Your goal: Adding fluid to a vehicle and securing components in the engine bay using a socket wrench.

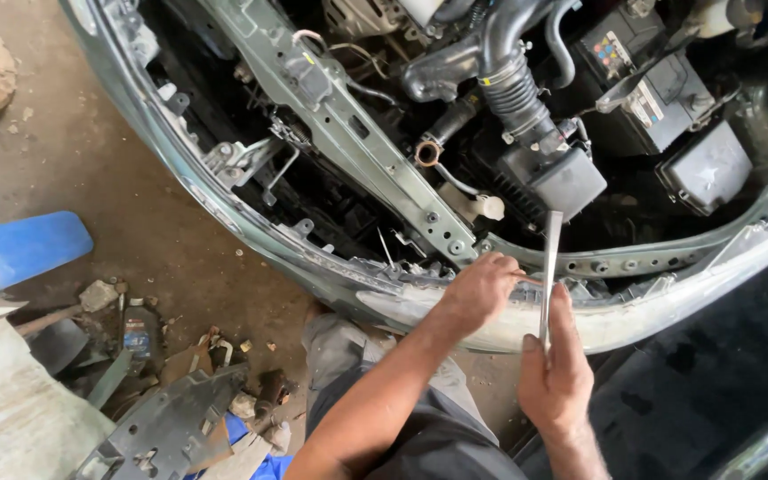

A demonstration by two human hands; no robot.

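Observation:
I look down into the open front of a car [348, 133] with its bumper cover off. My right hand [557, 373] grips a long flat metal bar [550, 258], held upright, its top end near a black box in the engine bay. My left hand [480, 289] rests on the pale lower front panel [633, 320], just left of the bar. Its fingers are curled and pinched at the panel's edge, and I cannot tell if they hold anything. A grey-green metal brace [375, 151] runs diagonally above my left hand.
A black ribbed air hose [513, 89] and a battery [646, 84] sit in the bay. On the dirt floor at the left lie a blue plastic container [15, 249], a grey plastic shield [171, 427], a small bottle [138, 333] and scraps. My knee [340, 347] is below the panel.

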